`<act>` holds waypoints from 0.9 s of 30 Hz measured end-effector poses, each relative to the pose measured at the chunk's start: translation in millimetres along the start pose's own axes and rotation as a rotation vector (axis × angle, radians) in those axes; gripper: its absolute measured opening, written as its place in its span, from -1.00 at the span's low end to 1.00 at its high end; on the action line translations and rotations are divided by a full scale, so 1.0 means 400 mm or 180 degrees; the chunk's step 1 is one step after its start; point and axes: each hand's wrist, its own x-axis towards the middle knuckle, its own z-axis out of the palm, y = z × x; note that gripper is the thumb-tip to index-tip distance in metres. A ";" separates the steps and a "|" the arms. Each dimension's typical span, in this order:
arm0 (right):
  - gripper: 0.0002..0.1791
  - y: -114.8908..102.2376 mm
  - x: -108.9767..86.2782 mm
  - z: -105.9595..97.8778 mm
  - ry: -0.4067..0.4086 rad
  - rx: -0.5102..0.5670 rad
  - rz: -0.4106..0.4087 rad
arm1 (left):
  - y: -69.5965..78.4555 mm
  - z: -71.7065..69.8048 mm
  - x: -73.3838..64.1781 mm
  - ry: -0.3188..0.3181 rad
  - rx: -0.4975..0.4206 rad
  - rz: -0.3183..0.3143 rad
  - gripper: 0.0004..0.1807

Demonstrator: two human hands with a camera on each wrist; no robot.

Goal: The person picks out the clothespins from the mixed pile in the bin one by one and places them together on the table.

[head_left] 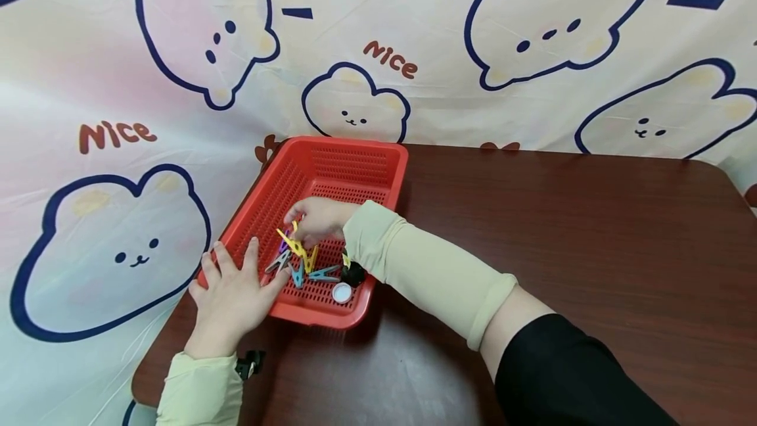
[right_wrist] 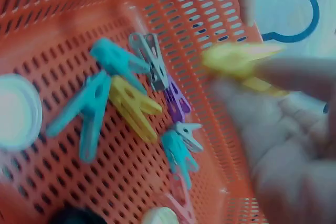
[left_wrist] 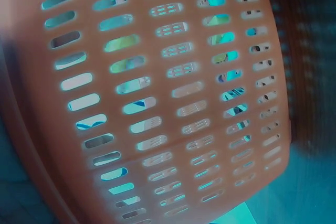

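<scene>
My right hand (head_left: pixel 322 219) is inside the red plastic basket (head_left: pixel 345 142), pinching a yellow clothespin (right_wrist: pixel 227 62) between thumb and finger. My left hand (head_left: pixel 230 300) rests spread over the basket's near left rim. Below the right hand lie another yellow clothespin (right_wrist: pixel 134 109), several blue ones (right_wrist: pixel 90 115), a grey one (right_wrist: pixel 152 62), a purple one (right_wrist: pixel 177 100) and a pink one (right_wrist: pixel 181 200). Only the basket's slotted wall (left_wrist: pixel 173 82) fills most of the left wrist view; the left hand is out of sight there.
Inside the basket's near right part are a white round lid (head_left: pixel 342 292) and a black object (head_left: pixel 353 274). The basket stands at the left end of a dark brown table (head_left: pixel 562 235). A bear-patterned cloth (head_left: pixel 437 110) hangs behind and to the left.
</scene>
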 end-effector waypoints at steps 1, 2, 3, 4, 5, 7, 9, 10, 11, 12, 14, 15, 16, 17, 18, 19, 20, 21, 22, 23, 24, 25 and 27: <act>-0.54 -0.006 -0.004 -0.003 -0.0023 0.0333 -0.0048 | 0.000 0.000 0.001 0.0002 -0.0004 0.0006 0.10; -0.54 -0.011 -0.008 -0.006 -0.0049 0.0571 -0.0091 | 0.000 0.000 0.002 -0.0001 -0.0007 0.0009 0.11; -0.55 -0.014 -0.013 -0.009 -0.0066 0.0708 -0.0136 | 0.001 0.001 0.003 -0.0003 -0.0009 0.0011 0.11; -0.55 -0.018 -0.018 -0.013 -0.0090 0.0833 -0.0172 | 0.001 0.001 0.004 -0.0008 -0.0009 0.0010 0.11; -0.56 -0.020 -0.025 -0.018 -0.0102 0.0933 -0.0198 | 0.001 0.002 0.004 -0.0011 -0.0011 0.0006 0.11; -0.57 -0.022 -0.039 -0.028 -0.0093 0.1076 -0.0227 | 0.001 0.002 0.005 -0.0021 -0.0019 -0.0004 0.12; -0.57 -0.023 -0.053 -0.040 -0.0051 0.1173 -0.0264 | 0.000 0.002 0.005 -0.0028 -0.0029 -0.0015 0.12; -0.57 -0.022 -0.061 -0.046 -0.0032 0.1233 -0.0292 | 0.000 0.001 0.005 -0.0023 -0.0030 -0.0020 0.12; -0.57 -0.021 -0.068 -0.053 -0.0013 0.1287 -0.0322 | 0.000 0.000 0.005 -0.0015 -0.0032 -0.0021 0.12; -0.58 -0.020 -0.076 -0.060 0.0017 0.1328 -0.0349 | 0.001 0.000 0.005 -0.0007 -0.0034 -0.0019 0.11; -0.59 -0.015 -0.092 -0.075 0.0060 0.1425 -0.0399 | 0.002 -0.001 0.006 0.0002 -0.0031 -0.0005 0.10; -0.59 -0.012 -0.101 -0.082 0.0087 0.1471 -0.0412 | 0.003 -0.001 0.006 0.0007 -0.0027 0.0006 0.09; -0.59 -0.009 -0.111 -0.089 0.0119 0.1513 -0.0423 | 0.004 -0.001 0.006 0.0009 -0.0024 0.0017 0.09; -0.58 -0.005 -0.120 -0.096 0.0151 0.1547 -0.0434 | 0.005 0.000 0.006 0.0007 -0.0018 0.0028 0.09; -0.58 -0.001 -0.129 -0.102 0.0189 0.1582 -0.0440 | 0.006 0.000 0.006 -0.0001 -0.0014 0.0034 0.08; -0.58 0.003 -0.138 -0.108 0.0212 0.1629 -0.0455 | 0.007 0.001 0.006 -0.0006 -0.0008 0.0034 0.08; -0.57 0.007 -0.147 -0.114 0.0243 0.1678 -0.0466 | 0.007 0.001 0.006 -0.0011 -0.0003 0.0032 0.09; -0.57 0.010 -0.155 -0.119 0.0274 0.1734 -0.0477 | 0.007 0.001 0.005 -0.0018 -0.0003 0.0023 0.09; -0.57 0.013 -0.163 -0.125 0.0306 0.1784 -0.0495 | 0.006 0.000 0.005 -0.0020 -0.0002 0.0014 0.10; -0.57 0.015 -0.171 -0.130 0.0346 0.1821 -0.0516 | 0.005 0.000 0.005 -0.0020 -0.0001 0.0009 0.10; -0.58 0.018 -0.178 -0.137 0.0387 0.1858 -0.0528 | 0.004 -0.001 0.004 -0.0022 -0.0004 0.0004 0.10; -0.58 0.021 -0.186 -0.144 0.0424 0.1900 -0.0542 | 0.003 -0.001 0.004 -0.0019 -0.0009 0.0001 0.10; -0.58 0.029 -0.200 -0.160 0.0522 0.1955 -0.0558 | 0.001 -0.004 0.006 -0.0008 -0.0017 0.0008 0.10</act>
